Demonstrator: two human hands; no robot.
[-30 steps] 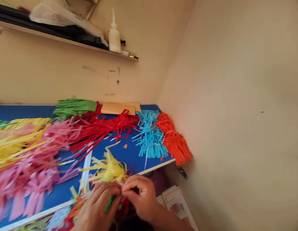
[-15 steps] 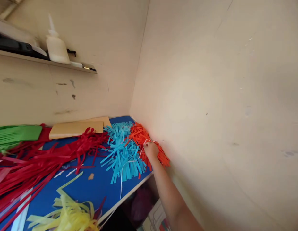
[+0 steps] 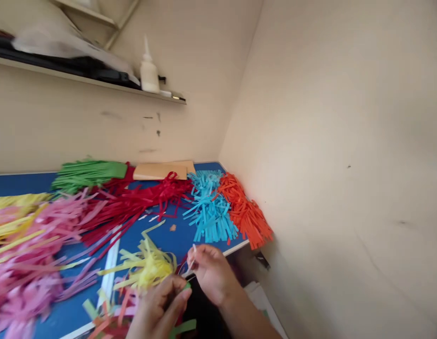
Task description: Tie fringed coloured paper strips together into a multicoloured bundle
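My left hand (image 3: 161, 306) is closed at the bottom middle, thumb and fingers pinching a bit of green paper (image 3: 187, 285). Up and to its right, my right hand (image 3: 213, 275) pinches a thin white string (image 3: 194, 249), which loops down between the two hands. Part of the string is hidden behind my fingers. Pale yellow paper fringe (image 3: 153, 266) lies on the blue table (image 3: 183, 230) just beyond my left hand. Orange and green strips (image 3: 107, 325) show beside my left wrist; whether they hang from the pinched piece I cannot tell.
Blue fringe (image 3: 213, 216) and orange-red fringe (image 3: 248, 212) lie in the table's right corner by the wall. Red (image 3: 144, 202), green (image 3: 87, 174) and pink (image 3: 49, 235) fringes spread leftward. A glue bottle (image 3: 149, 75) stands on the shelf above.
My right hand has drawn back from the orange-red fringe toward me with the white string. My left hand has come into view with green paper. The view has turned left.
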